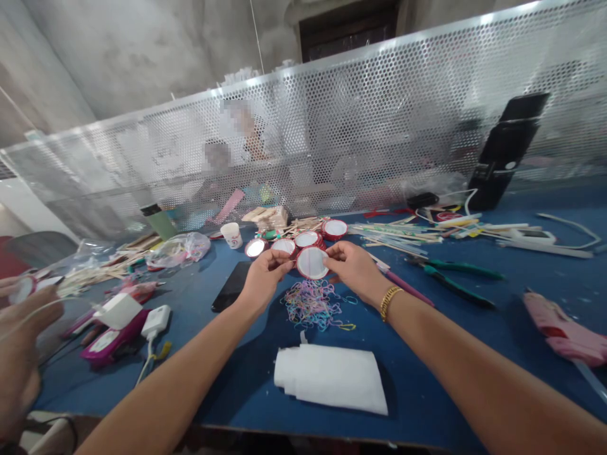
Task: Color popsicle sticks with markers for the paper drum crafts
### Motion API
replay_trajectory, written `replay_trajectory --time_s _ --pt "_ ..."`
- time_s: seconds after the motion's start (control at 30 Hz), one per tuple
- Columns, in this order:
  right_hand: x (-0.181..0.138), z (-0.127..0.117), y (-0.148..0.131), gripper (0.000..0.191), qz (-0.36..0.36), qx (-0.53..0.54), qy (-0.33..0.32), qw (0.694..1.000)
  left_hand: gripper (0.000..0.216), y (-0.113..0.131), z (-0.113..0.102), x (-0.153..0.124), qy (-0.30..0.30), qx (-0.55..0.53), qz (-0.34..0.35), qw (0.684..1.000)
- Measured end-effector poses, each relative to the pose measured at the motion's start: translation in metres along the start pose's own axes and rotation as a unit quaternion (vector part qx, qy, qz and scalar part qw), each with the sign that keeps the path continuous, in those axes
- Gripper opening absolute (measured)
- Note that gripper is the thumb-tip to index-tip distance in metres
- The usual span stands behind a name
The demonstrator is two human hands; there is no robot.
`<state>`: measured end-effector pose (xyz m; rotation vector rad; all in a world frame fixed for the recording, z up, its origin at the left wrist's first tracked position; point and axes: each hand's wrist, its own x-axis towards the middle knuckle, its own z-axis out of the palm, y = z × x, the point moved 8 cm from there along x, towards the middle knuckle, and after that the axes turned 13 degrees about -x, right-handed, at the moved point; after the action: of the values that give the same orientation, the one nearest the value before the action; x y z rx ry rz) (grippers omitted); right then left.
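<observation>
Between my two hands is a round, white-faced disc with a red rim (313, 262), tilted up above the table. My left hand (265, 278) pinches its left edge, and my right hand (353, 268) grips the right edge with bent fingers. Just behind it sit more red-rimmed discs, among them a stack (307, 239), one at the back right (335, 229) and one at the left (257, 248). A loose heap of coloured rubber bands (313, 304) lies below the disc. Closer to me is a folded white cloth (334, 378).
A black phone (231, 287) lies left of my left hand. Green-handled pliers (455, 281), thin sticks (403, 232) and a pink glue gun (564, 328) are on the right. A paper cup (232, 235) stands before the perforated metal screen (332, 139). Another person's hand (33, 309) is at far left.
</observation>
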<state>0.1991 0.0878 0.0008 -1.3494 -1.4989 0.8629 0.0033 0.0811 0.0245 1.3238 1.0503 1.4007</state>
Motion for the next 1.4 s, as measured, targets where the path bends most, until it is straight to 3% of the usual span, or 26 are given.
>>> replay_trajectory --time_s 0.1,0.27,0.4,0.53,0.7,0.9,1.13,1.27,1.33,1.4 --pt "-0.002 0.004 -0.005 0.008 -0.022 0.008 -0.025 0.999 0.015 0.003 -0.001 -0.001 -0.002 0.01 0.014 1.0" --pt "-0.016 0.024 -0.025 0.021 -0.105 0.009 -0.155 0.982 0.022 0.002 0.005 -0.001 -0.044 -0.008 0.012 0.999" --pt "-0.025 0.037 -0.026 0.036 -0.106 0.012 -0.222 0.969 0.031 0.004 0.016 -0.005 -0.095 -0.023 0.014 0.995" --pt "-0.024 0.036 -0.024 0.037 -0.097 -0.004 -0.202 0.975 0.032 0.005 0.019 -0.007 -0.114 -0.003 0.016 0.993" --pt "-0.022 0.03 -0.028 0.054 -0.126 -0.005 -0.178 0.976 0.03 0.002 0.017 -0.007 -0.123 0.011 0.002 0.992" --pt "-0.019 0.029 -0.024 0.018 -0.125 -0.035 -0.165 0.978 0.029 0.002 0.016 -0.004 -0.129 0.025 0.008 0.991" --pt "-0.025 0.032 -0.034 0.011 -0.158 0.007 -0.2 0.967 0.021 0.01 0.022 -0.007 -0.149 0.071 0.042 0.985" --pt "-0.037 0.043 -0.038 0.013 -0.146 0.033 -0.287 0.946 0.008 0.021 0.021 -0.011 -0.121 0.179 0.117 0.969" --pt "-0.048 0.051 -0.041 0.016 -0.145 0.051 -0.365 0.918 0.008 0.017 0.013 -0.008 -0.077 0.149 0.077 0.983" --pt "-0.058 0.056 -0.044 0.019 -0.152 0.059 -0.425 0.89 0.012 0.005 0.004 -0.006 -0.037 0.051 -0.006 0.998"
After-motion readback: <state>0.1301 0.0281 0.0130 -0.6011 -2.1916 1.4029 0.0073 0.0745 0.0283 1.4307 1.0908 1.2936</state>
